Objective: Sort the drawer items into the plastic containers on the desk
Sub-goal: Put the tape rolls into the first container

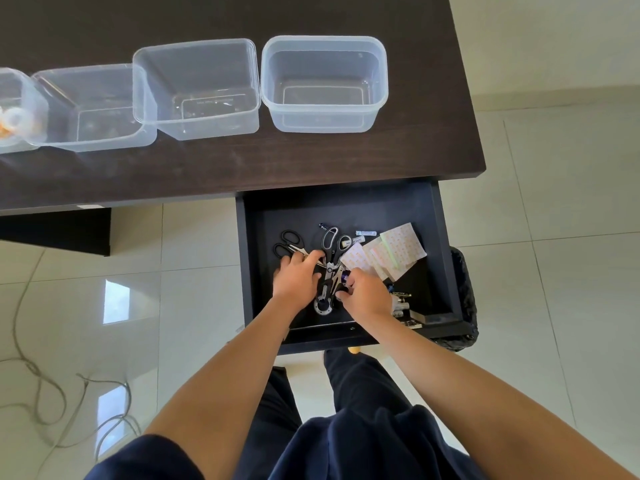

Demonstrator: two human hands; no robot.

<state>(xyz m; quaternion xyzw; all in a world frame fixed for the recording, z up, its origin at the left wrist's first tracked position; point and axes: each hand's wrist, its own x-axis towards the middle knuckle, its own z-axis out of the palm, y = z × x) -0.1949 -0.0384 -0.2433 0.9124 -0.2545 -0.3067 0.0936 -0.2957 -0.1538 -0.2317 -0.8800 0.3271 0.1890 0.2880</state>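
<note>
Both hands are down in the open drawer, working the pile of tools at its middle. The left hand lies over the blades of the black-handled scissors, fingers bent down onto them, knuckles up; the handles poke out beyond the fingertips toward the drawer's back left. Whether those fingers truly close round the blades, I cannot tell from here. The right hand sits just beside it, fingers curled in toward the heap and pinching at something small and dark by the grey-handled scissors; what exactly it has hold of is hidden under the fingers. Between the two hands a metal ring-ended tool shows, lying on the drawer floor. To the right, a fan of patterned paper sheets leans over the drawer's right half, with a small white labelled tube just beside the grey handles. Up on the dark counter, four clear plastic containers stand in a row: the rightmost container straight above the drawer, the second container touching its left side, a third container further left, and a cut-off container at the frame edge with tape rolls inside.
</note>
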